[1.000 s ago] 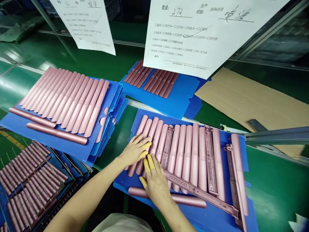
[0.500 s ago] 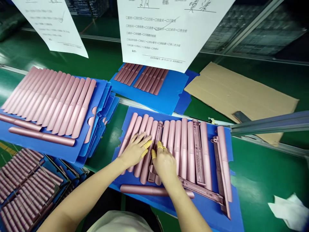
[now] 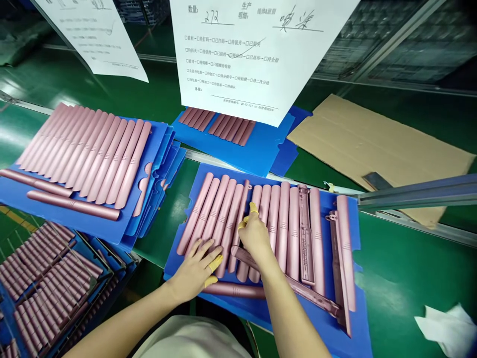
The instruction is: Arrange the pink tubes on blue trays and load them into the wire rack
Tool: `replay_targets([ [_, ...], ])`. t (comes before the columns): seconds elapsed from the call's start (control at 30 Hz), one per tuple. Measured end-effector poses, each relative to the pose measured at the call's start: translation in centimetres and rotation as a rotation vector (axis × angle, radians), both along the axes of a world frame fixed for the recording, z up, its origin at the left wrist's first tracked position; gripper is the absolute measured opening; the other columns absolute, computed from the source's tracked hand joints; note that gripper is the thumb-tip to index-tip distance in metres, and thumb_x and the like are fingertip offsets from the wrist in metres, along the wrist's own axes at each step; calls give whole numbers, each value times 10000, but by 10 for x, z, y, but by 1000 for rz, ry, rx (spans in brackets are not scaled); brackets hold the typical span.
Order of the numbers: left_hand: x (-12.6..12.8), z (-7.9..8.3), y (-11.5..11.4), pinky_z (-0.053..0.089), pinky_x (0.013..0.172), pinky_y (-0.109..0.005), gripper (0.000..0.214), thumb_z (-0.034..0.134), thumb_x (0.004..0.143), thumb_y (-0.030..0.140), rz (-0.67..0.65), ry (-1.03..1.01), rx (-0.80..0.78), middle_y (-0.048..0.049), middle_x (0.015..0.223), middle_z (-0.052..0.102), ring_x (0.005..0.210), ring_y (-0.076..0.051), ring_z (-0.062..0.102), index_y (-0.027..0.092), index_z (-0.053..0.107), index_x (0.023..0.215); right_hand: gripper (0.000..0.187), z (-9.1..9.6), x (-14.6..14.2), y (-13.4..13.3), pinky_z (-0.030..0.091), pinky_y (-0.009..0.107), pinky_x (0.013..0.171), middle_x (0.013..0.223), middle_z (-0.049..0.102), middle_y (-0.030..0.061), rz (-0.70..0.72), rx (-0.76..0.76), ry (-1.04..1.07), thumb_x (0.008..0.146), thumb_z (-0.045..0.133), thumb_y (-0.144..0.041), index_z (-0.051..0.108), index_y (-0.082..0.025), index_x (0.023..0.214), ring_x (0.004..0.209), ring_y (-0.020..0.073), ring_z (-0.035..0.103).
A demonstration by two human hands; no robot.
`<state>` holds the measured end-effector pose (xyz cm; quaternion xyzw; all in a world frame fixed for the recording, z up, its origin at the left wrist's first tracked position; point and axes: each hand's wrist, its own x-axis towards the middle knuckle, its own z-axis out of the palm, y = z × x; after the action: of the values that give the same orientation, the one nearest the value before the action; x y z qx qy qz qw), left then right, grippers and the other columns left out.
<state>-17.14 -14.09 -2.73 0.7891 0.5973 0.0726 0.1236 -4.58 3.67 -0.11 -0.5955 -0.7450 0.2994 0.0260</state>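
Observation:
My left hand (image 3: 196,271) lies open, its spread fingers resting on the lower ends of several pink half-round shells (image 3: 212,214) on a blue sheet (image 3: 316,328). Yellow covers sit on some of its fingertips. My right hand (image 3: 256,238) is curled, its yellow-covered fingers closed at the edge of one pink shell (image 3: 244,204) standing partly on its side in the row. Under the right wrist, another shell (image 3: 313,293) lies slanted across the row's lower ends. One hollow-side-up shell (image 3: 306,238) shows its inner ribs. A lone shell (image 3: 234,290) lies crosswise along the near edge.
At left, a stack of blue sheets (image 3: 93,228) bears more pink shells. Below it, racks (image 3: 55,278) hold many more. Printed papers (image 3: 231,59) hang ahead, above another loaded sheet (image 3: 261,154). Cardboard (image 3: 380,149), a metal bar (image 3: 417,191) and white cloth (image 3: 447,328) lie rightward.
My left hand has moved down and left along the shells. The shell by my right hand has turned from hollow side up onto its side. My right hand has shifted slightly upward.

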Motion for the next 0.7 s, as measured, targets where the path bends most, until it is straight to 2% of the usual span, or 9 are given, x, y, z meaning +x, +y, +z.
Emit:
replay_targets([
  [0.13, 5, -4, 15, 265, 1107, -537, 611, 668, 779, 396, 15, 9, 26, -78, 1374, 488, 1333, -288, 340, 214, 456, 1322, 668, -6, 1, 3, 445, 272, 635, 736, 640, 57, -50, -25, 151, 732, 348, -41, 260, -15, 1393, 657, 182, 594],
  [0.2, 5, -4, 18, 276, 1103, -532, 584, 680, 774, 362, 30, 24, 34, -66, 1380, 483, 1327, -292, 348, 210, 476, 1301, 650, -11, 1, 1, 466, 268, 654, 781, 642, 78, -51, 9, 215, 733, 319, -33, 286, -12, 1382, 670, 176, 592],
  [0.27, 0, -1, 15, 294, 1098, -516, 568, 678, 777, 351, 50, 25, 41, -70, 1393, 467, 1328, -290, 346, 205, 486, 1291, 635, -17, 0, -4, 491, 299, 683, 925, 637, 146, -13, 105, 199, 734, 282, -12, 321, -7, 1368, 720, 191, 595],
  [0.33, -7, 2, 8, 306, 1093, -504, 562, 663, 790, 346, 96, 20, 60, -100, 1410, 441, 1336, -285, 338, 192, 477, 1298, 621, -24, 0, -10, 507, 350, 728, 1068, 585, 217, 60, 259, 128, 733, 245, 22, 374, 5, 1340, 808, 224, 590],
  [0.4, -17, 4, -2, 312, 1088, -501, 551, 634, 815, 330, 172, 15, 100, -138, 1421, 415, 1348, -279, 321, 176, 456, 1313, 578, -29, 0, -16, 501, 396, 805, 1125, 542, 248, 145, 429, 69, 752, 226, 42, 451, 16, 1284, 910, 256, 558],
  [0.47, -25, 5, -12, 316, 1084, -503, 521, 599, 840, 297, 249, 14, 130, -153, 1425, 401, 1352, -271, 317, 179, 437, 1321, 511, -32, 3, -17, 482, 428, 861, 1117, 542, 246, 212, 543, 22, 785, 259, 31, 510, 17, 1231, 955, 273, 518],
  [0.57, -33, 2, -18, 341, 1067, -494, 483, 580, 851, 273, 311, 2, 132, -155, 1425, 397, 1339, -266, 340, 193, 441, 1307, 434, -29, 11, -18, 483, 455, 855, 1110, 556, 215, 235, 596, 2, 816, 349, -13, 557, -29, 1197, 955, 277, 499],
  [0.63, -36, 0, -17, 346, 1064, -490, 456, 575, 853, 264, 302, -13, 133, -162, 1421, 397, 1335, -267, 343, 182, 461, 1286, 386, -26, 19, -27, 488, 447, 874, 1099, 567, 181, 182, 612, 111, 842, 394, -65, 569, -67, 1186, 993, 265, 507],
  [0.7, -38, -3, -11, 338, 1069, -486, 417, 558, 861, 247, 270, -31, 147, -163, 1420, 396, 1343, -268, 326, 173, 486, 1265, 340, -23, 26, -51, 505, 401, 879, 1062, 586, 142, 120, 611, 258, 873, 416, -123, 569, -101, 1176, 987, 226, 538],
])
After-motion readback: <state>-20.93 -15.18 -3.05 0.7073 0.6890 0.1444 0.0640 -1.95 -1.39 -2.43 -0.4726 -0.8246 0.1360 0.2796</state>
